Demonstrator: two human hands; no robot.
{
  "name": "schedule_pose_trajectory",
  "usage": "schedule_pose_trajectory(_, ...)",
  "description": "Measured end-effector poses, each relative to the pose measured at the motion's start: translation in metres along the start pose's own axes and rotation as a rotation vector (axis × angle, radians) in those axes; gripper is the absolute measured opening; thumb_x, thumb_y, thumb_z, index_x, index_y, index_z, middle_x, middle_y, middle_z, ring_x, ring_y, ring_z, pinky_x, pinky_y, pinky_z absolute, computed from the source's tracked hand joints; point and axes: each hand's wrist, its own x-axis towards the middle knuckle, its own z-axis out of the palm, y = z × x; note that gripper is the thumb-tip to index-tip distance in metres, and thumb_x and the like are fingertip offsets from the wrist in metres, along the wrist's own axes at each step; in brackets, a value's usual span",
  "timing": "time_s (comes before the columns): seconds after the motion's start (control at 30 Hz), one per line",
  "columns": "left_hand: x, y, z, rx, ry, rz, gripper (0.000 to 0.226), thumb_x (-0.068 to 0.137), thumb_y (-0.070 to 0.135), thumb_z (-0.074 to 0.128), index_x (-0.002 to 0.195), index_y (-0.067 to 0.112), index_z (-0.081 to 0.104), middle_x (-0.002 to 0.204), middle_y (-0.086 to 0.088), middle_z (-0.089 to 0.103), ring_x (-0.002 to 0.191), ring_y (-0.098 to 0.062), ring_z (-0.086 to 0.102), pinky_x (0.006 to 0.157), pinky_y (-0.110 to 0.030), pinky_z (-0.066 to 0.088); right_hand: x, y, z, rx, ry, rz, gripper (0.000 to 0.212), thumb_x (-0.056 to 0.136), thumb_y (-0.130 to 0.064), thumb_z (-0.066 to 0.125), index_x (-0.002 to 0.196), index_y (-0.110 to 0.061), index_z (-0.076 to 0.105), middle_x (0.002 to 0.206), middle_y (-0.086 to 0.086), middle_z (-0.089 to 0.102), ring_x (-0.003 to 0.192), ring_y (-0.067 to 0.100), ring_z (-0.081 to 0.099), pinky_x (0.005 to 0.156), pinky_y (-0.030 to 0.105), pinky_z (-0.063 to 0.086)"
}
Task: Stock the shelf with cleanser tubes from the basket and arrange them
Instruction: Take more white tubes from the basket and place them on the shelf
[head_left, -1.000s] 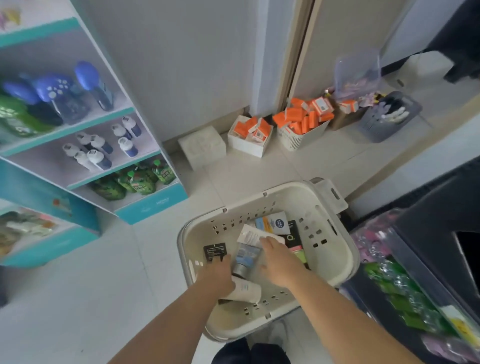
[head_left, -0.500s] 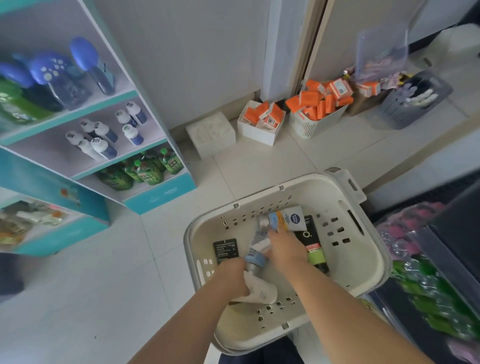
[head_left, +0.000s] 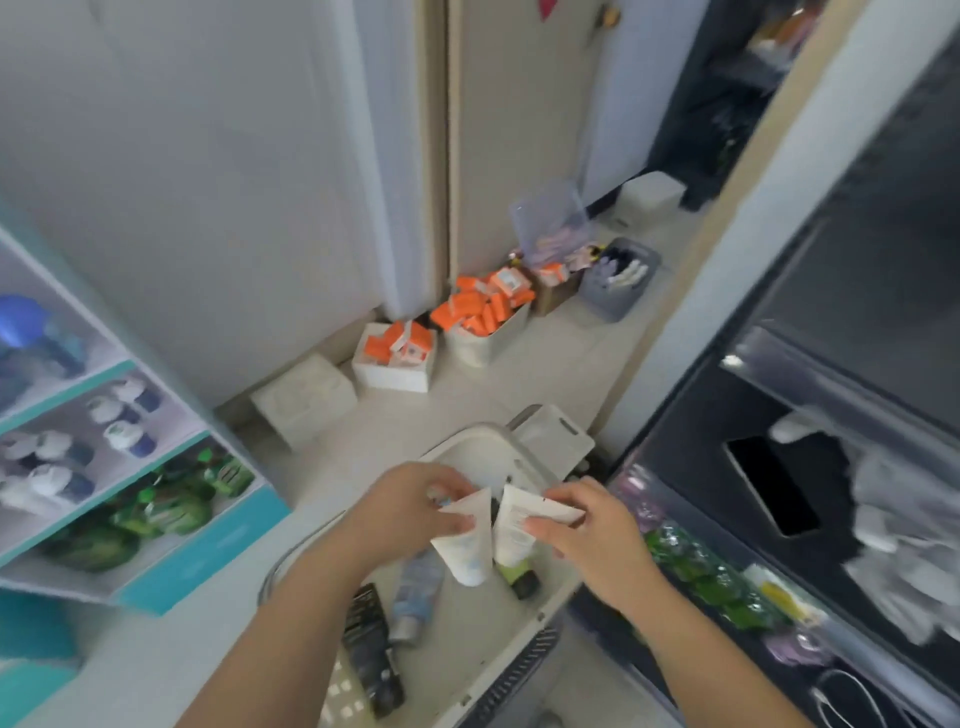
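**Two cleanser tubes held over the basket (head_left: 550, 444)**

Each hand grips one tube. The left hand (head_left: 410, 512) curls its fingers (head_left: 457, 525) round the flat crimped end of the left white tube (head_left: 467, 551), whose cap hangs below them. The right hand (head_left: 597, 538) pinches the flat end of the right white tube (head_left: 517, 530) between its fingers (head_left: 540, 527), close beside the first.

Faint blue marks and small print show on both tubes, too blurred to read.

Below the fingers, inside the basket, lie a blue-grey tube (head_left: 415, 597), a black tube (head_left: 371, 649) and a green-and-black tube (head_left: 514, 574).

Well to the left of the fingers stands the teal shelf (head_left: 208, 545), with white-and-blue bottles (head_left: 124, 436) above green pouches (head_left: 171, 504). Beyond the fingers, orange boxes (head_left: 483, 306) fill bins on the floor.
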Motion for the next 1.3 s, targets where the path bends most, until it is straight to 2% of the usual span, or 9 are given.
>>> schedule_pose_trajectory(0.17,0.004,0.101,0.013,-0.087,-0.026,0.210,0.020,0.076,0.021,0.079,0.084,0.038,0.073,0.086,0.022,0.070,0.066,0.004,0.064,0.066,-0.022,0.054,-0.043,-0.034,-0.092,0.087,0.218,-0.078,0.018,0.073,-0.015,0.084,0.078,-0.029,0.072,0.085,-0.002,0.059,0.067,0.014,0.062,0.060,0.027,0.053)
schedule_pose_trajectory(0.23,-0.001,0.140,0.026,-0.112,-0.030,0.300,0.019,0.075,0.021,0.081,0.084,0.035,0.072,0.087,0.021,0.070,0.069,0.003,0.064,0.068,-0.018,0.051,-0.066,-0.038,-0.130,0.080,0.280,-0.101,0.017,0.074,-0.016,0.083,0.079,-0.028,0.073,0.085,-0.002,0.059,0.068,0.014,0.063,0.058,0.024,0.053)
schedule_pose_trajectory(0.4,-0.018,0.234,0.076,-0.176,-0.077,0.473,0.018,0.076,0.014,0.081,0.088,0.023,0.071,0.087,0.006,0.073,0.076,-0.010,0.070,0.062,-0.021,0.053,-0.139,-0.027,-0.222,0.051,0.437,-0.194,0.018,0.073,-0.020,0.082,0.077,-0.035,0.073,0.083,-0.007,0.061,0.078,0.018,0.064,0.069,0.037,0.055)
schedule_pose_trajectory(0.53,-0.045,0.308,0.138,-0.199,-0.103,0.589,0.020,0.077,0.009,0.080,0.085,0.024,0.070,0.080,0.015,0.073,0.072,-0.001,0.068,0.059,-0.015,0.049,-0.215,-0.001,-0.292,0.050,0.556,-0.241,0.011,0.067,-0.036,0.080,0.074,-0.034,0.072,0.082,-0.001,0.059,0.078,0.023,0.063,0.067,0.042,0.054)
schedule_pose_trajectory(0.63,-0.070,0.363,0.194,-0.204,-0.160,0.645,0.019,0.078,0.014,0.080,0.088,0.027,0.071,0.085,0.013,0.074,0.075,-0.009,0.070,0.062,-0.026,0.056,-0.278,0.022,-0.345,0.076,0.617,-0.230,0.011,0.068,-0.031,0.080,0.072,-0.026,0.071,0.083,0.004,0.058,0.072,0.029,0.062,0.055,0.033,0.054)
schedule_pose_trajectory(0.77,-0.099,0.430,0.275,-0.201,-0.264,0.719,0.018,0.078,0.016,0.079,0.090,0.028,0.072,0.088,0.011,0.075,0.078,-0.007,0.070,0.064,-0.027,0.056,-0.354,0.051,-0.414,0.037,0.692,-0.232,0.020,0.067,-0.028,0.080,0.078,-0.013,0.073,0.083,0.002,0.060,0.074,0.031,0.063,0.053,0.042,0.056)
schedule_pose_trajectory(0.93,-0.131,0.499,0.367,-0.225,-0.325,0.795,0.017,0.080,0.017,0.078,0.091,0.028,0.072,0.090,0.011,0.074,0.083,-0.008,0.070,0.069,-0.032,0.060,-0.435,0.076,-0.486,0.065,0.800,-0.228,0.011,0.067,-0.029,0.078,0.075,-0.022,0.074,0.083,-0.002,0.061,0.068,0.019,0.064,0.053,0.031,0.054)
schedule_pose_trajectory(1.17,-0.141,0.571,0.442,-0.255,-0.162,0.923,0.017,0.083,0.023,0.074,0.098,0.030,0.069,0.092,0.019,0.069,0.085,0.002,0.063,0.068,-0.015,0.051,-0.465,0.095,-0.561,0.031,1.029,-0.234,0.010,0.081,-0.024,0.076,0.090,-0.024,0.072,0.090,-0.006,0.064,0.082,0.022,0.064,0.063,0.039,0.058)
schedule_pose_trajectory(1.3,-0.118,0.588,0.457,-0.177,-0.017,0.931,0.017,0.086,0.026,0.070,0.102,0.030,0.066,0.095,0.019,0.067,0.088,0.002,0.062,0.073,-0.023,0.052,-0.430,0.105,-0.583,0.069,1.069,-0.219,0.010,0.084,-0.025,0.074,0.093,-0.025,0.070,0.095,0.000,0.063,0.083,0.021,0.064,0.062,0.039,0.060)
